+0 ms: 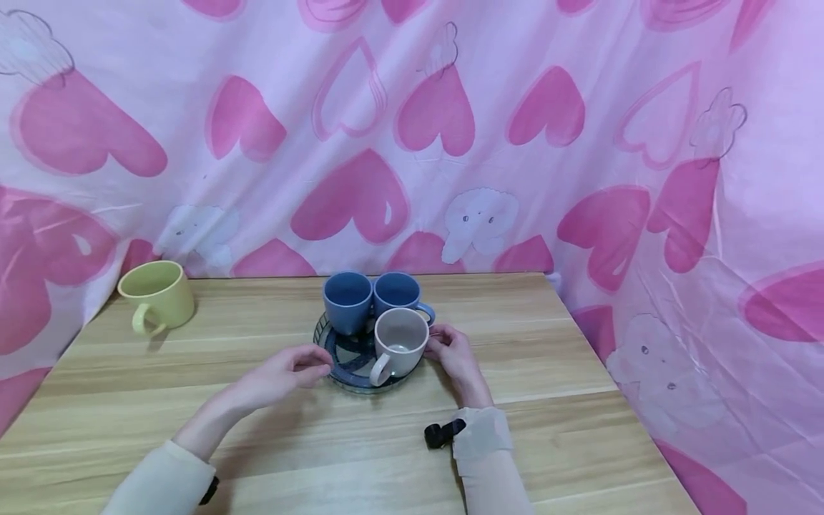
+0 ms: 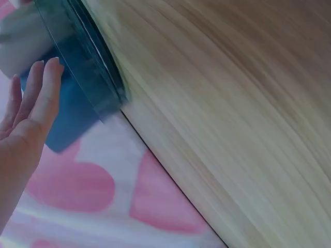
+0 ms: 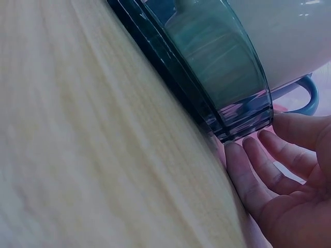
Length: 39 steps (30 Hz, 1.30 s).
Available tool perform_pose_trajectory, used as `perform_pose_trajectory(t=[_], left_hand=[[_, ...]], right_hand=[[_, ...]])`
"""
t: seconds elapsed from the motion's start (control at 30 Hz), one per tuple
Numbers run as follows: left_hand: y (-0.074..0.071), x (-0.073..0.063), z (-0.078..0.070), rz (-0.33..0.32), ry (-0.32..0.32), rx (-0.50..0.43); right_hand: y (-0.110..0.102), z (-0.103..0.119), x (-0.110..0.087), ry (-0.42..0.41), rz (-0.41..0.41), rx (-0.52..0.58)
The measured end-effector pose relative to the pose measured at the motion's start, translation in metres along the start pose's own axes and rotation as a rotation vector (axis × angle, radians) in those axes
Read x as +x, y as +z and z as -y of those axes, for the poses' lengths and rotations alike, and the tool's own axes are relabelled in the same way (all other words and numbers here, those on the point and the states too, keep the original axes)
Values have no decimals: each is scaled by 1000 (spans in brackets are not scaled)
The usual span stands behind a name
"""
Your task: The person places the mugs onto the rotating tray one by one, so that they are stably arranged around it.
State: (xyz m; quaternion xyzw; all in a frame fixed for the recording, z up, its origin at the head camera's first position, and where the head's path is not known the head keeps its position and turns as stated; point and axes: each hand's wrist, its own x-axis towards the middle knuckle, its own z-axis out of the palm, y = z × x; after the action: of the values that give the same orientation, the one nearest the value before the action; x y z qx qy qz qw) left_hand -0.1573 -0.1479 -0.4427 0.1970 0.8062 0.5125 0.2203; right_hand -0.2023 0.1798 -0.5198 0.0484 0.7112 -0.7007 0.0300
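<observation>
A round tray (image 1: 350,380) with a see-through rim and dark base carries three mugs. Two are blue: a left mug (image 1: 348,315) and a right mug (image 1: 398,292) at the back. In front of them stands a pale grey mug (image 1: 400,342), its handle towards me. My left hand (image 1: 292,373) is beside the tray's left edge, fingers loosely bent and holding nothing; the left wrist view is blurred. On the other side, my right hand (image 3: 289,175) touches the tray's wall (image 3: 245,111) with fingertips low and thumb by the rim, fingers hardly bent.
At the table's far left stands a yellow mug (image 1: 157,297), handle towards me. The wooden table (image 1: 309,458) ends at the back against a pink heart-patterned cloth (image 1: 354,197), which also hangs along the right side.
</observation>
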Motion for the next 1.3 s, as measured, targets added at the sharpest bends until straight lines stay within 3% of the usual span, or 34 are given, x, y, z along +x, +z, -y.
perform_pose_trajectory(t=[0.17,0.3,0.47,0.63,0.77,1.03,1.3], left_hand=[[-22,-19,22,-15,8,-21],[-43,-36,38,-43,-24,-26],[-70,-55,49,-122,-61,21],[-94,-70,57,-166,-30,23],[-112,-78,65,-238,-28,83],[-141,-92,83,-380,-122,263],[-156,-100,91,-595,-197,300]], right_hand=[[3,-10,-1,28,13,2],[5,-15,-2,29,6,-6],[4,-13,-2,5,2,-1],[2,-9,-2,4,-4,-10],[1,-7,-1,10,-12,-10],[0,-5,1,-6,-12,-5],[0,-3,0,-14,-18,-7]])
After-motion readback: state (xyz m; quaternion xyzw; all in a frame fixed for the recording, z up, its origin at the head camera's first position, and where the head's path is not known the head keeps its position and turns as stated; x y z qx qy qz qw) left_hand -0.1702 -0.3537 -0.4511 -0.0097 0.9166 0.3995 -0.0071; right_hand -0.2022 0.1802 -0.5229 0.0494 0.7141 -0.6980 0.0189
